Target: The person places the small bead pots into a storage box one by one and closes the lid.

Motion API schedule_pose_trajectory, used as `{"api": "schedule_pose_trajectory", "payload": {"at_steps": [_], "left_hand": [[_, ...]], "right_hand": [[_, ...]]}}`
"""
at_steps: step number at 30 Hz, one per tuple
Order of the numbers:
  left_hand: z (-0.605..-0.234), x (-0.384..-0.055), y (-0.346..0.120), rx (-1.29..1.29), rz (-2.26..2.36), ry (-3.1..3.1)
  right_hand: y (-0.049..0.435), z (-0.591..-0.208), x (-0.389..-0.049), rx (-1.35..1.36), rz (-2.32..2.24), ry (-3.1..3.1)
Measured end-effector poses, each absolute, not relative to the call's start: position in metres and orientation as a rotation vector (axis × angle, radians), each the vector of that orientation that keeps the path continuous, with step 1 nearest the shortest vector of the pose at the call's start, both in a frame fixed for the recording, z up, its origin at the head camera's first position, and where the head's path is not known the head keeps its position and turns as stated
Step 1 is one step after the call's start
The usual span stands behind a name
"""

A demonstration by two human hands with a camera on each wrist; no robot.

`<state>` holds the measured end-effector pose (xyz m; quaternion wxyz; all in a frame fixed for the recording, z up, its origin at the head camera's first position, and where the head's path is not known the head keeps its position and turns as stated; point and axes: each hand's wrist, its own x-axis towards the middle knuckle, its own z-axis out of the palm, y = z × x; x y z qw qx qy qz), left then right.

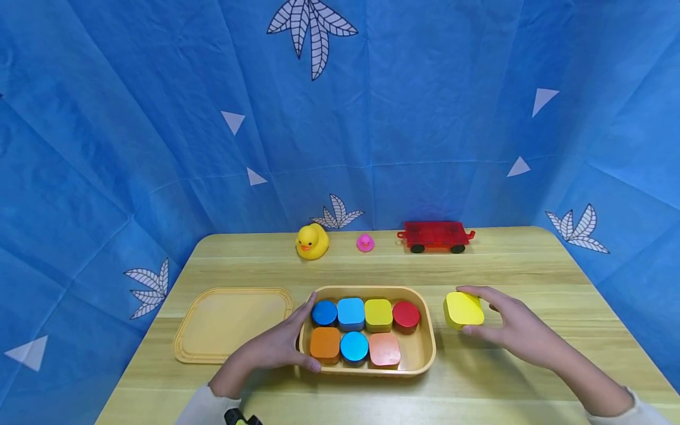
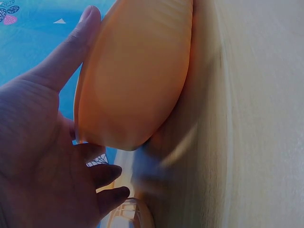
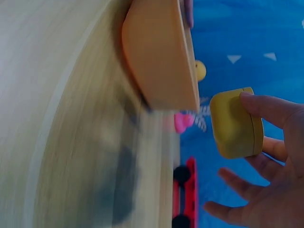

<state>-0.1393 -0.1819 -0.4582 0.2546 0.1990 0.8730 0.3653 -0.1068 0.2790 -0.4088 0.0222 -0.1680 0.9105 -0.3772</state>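
Note:
In the head view, a light orange plastic box [image 1: 425, 354] stands in the middle of the table. It holds several coloured round and square lidded pots, among them a red pot [image 1: 406, 316], a pink pot [image 1: 385, 349] and an orange pot [image 1: 325, 345]. My left hand [image 1: 278, 345] grips the box's left end, thumb at the near side and fingers toward the far side. To the right of the box, my right hand [image 1: 507, 321] pinches a yellow square pot [image 1: 464, 310] between thumb and fingers. The right wrist view shows this yellow pot [image 3: 232, 124] held above the table.
A flat light orange lid [image 1: 234, 321] lies left of the box. Along the back edge stand a yellow toy duck [image 1: 312, 242], a small pink duck [image 1: 365, 242] and a red toy wagon [image 1: 435, 235]. Blue patterned cloth [image 1: 425, 118] hangs behind and beside the table.

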Motion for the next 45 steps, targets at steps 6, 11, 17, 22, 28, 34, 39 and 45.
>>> {"api": "schedule_pose_trajectory", "payload": {"at_steps": [6, 11, 17, 22, 28, 34, 39, 45], "left_hand": [[-0.459, -0.139, -0.182, 0.545, 0.99, 2.373], [-0.459, -0.139, -0.183, 0.549, 0.991, 2.372], [-0.458, -0.139, -0.183, 0.553, 0.992, 2.37], [-0.457, -0.138, -0.182, 0.553, 0.996, 2.366], [-0.458, -0.139, -0.183, 0.553, 1.0, 2.362], [-0.458, -0.139, -0.183, 0.552, 0.996, 2.362], [-0.456, -0.138, -0.182, 0.555, 0.998, 2.355], [-0.457, -0.138, -0.183, 0.562, 0.998, 2.356]], "right_hand": [[0.261, -0.404, -0.102, -0.532, -1.225, 2.753], [0.247, -0.405, -0.099, -0.53, -1.27, 2.683], [0.231, -0.411, -0.096, -0.562, -1.31, 2.622], [0.219, -0.417, -0.094, -0.599, -1.253, 2.606], [0.21, -0.424, -0.093, -0.642, -1.157, 2.636], [0.205, -0.432, -0.094, -0.63, -1.121, 2.658], [0.203, -0.437, -0.096, -0.625, -1.108, 2.662], [0.202, -0.44, -0.099, -0.542, -1.147, 2.61]]}}
